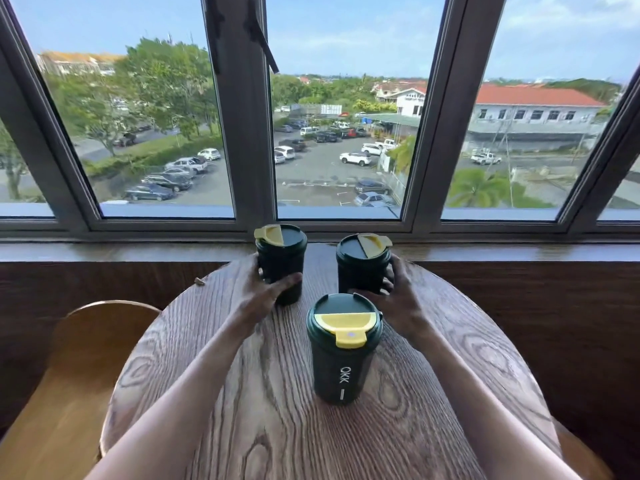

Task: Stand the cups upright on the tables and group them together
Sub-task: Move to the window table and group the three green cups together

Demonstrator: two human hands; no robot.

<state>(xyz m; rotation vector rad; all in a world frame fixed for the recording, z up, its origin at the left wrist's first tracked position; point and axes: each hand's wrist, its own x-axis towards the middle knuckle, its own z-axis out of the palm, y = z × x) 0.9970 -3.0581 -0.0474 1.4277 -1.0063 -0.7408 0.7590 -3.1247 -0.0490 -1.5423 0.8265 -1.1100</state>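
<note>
Three dark green cups with yellow lid flaps stand upright on a round wooden table (263,410). The far left cup (281,258) is wrapped by my left hand (263,289), thumb across its lower front. The far right cup (362,263) is gripped by my right hand (398,299), fingers around its right side. The near cup (343,351), marked "QKK", stands alone in front of the other two, a little apart from them, with neither hand on it.
A wooden windowsill (138,252) and a large window run behind the table. A light wooden chair (69,375) sits at the table's left edge. A small scrap (199,281) lies on the table's far left rim.
</note>
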